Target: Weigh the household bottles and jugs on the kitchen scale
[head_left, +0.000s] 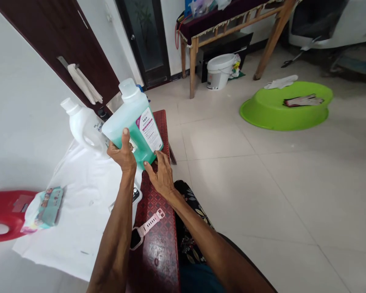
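My left hand (121, 153) grips the near side of a large translucent jug of green liquid (134, 122) with a white cap and a white label, tilted away from me. My right hand (159, 173) presses against the jug's lower corner, fingers bent around it. The jug rests over the far end of a dark red patterned bench (157, 228). Just behind it to the left stands a white detergent bottle (84, 125) on a white cloth (79, 203).
A pink-strapped watch (146, 228) lies on the bench. A packet of wipes (45, 207) and a red plastic item (1, 215) sit at left. On the tiled floor are a green basin (285, 106), a white bucket (219, 71) and a wooden table (232, 22).
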### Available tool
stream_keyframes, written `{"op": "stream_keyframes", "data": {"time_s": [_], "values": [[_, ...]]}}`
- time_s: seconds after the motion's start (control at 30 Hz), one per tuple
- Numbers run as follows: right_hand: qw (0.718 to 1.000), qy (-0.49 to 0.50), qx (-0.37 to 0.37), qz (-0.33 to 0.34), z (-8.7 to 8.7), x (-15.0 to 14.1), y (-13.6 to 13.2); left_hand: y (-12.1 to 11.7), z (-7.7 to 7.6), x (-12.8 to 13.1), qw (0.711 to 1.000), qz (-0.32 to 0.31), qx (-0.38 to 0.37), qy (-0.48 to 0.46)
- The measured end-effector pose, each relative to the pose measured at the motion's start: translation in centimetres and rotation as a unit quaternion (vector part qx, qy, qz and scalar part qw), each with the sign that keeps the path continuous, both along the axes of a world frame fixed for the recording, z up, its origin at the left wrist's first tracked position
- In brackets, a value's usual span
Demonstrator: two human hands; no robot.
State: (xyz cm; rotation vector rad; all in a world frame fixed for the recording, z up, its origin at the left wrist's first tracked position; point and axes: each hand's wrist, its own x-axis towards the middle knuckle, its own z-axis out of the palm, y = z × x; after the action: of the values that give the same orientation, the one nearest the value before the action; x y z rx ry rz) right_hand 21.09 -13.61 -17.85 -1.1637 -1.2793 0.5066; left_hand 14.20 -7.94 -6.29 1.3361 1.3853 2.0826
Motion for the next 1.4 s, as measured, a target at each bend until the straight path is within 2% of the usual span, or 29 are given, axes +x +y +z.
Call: {"op": "stream_keyframes", "data": {"time_s": [0.1, 0.2, 0.3, 0.4, 0.47, 0.57, 0.7, 0.77, 0.9, 0.97, 1.1, 1.2, 1.33, 1.4], "values": [[0.999, -0.027, -0.026, 0.033, -0.3, 0.2, 0.2, 0.1, 0.2, -0.2, 1.0, 0.0, -0.019, 0.021], [0.994, -0.059, -0.057, 0.073, -0.9, 0.8, 0.2, -1.3, 0.5, -1.3, 0.996, -0.005, -0.046, 0.072], [0.987, -0.089, -0.08, 0.106, -1.5, 1.5, 0.0, -4.5, 1.1, -4.0, 0.986, 0.026, -0.047, 0.155], [0.981, -0.112, -0.096, 0.122, -1.8, 2.0, 0.0, -8.9, 1.4, -8.3, 0.972, 0.079, -0.033, 0.217], [0.978, -0.129, -0.107, 0.126, -1.7, 2.2, 0.0, -12.1, 1.1, -11.9, 0.963, 0.14, -0.038, 0.227], [0.971, -0.163, -0.118, 0.13, -1.3, 2.4, -0.2, -16.6, -0.3, -18.1, 0.935, 0.27, -0.066, 0.221], [0.961, -0.218, -0.109, 0.127, -1.1, 2.5, -0.4, -20.3, -2.3, -26.4, 0.847, 0.456, -0.105, 0.252], [0.957, -0.244, -0.093, 0.122, -1.2, 2.5, -0.4, -20.8, -2.9, -29.8, 0.818, 0.49, -0.157, 0.258], [0.952, -0.27, -0.078, 0.119, -1.5, 2.4, -0.2, -19.8, -3.7, -34.2, 0.809, 0.448, -0.3, 0.233], [0.951, -0.273, -0.076, 0.121, -1.7, 2.4, -0.1, -19.0, -4.2, -35.4, 0.798, 0.447, -0.335, 0.227], [0.951, -0.277, -0.071, 0.113, -2.1, 2.4, 0.1, -18.5, -5.0, -36.7, 0.769, 0.492, -0.358, 0.198], [0.951, -0.282, -0.062, 0.11, -2.2, 2.4, 0.2, -18.4, -5.0, -37.3, 0.773, 0.481, -0.369, 0.186], [0.951, -0.282, -0.069, 0.111, -2.1, 2.4, 0.2, -17.9, -4.4, -37.3, 0.757, 0.479, -0.414, 0.16], [0.951, -0.28, -0.068, 0.113, -2.2, 2.3, 0.3, -17.8, -4.3, -36.8, 0.76, 0.472, -0.421, 0.154]]}}
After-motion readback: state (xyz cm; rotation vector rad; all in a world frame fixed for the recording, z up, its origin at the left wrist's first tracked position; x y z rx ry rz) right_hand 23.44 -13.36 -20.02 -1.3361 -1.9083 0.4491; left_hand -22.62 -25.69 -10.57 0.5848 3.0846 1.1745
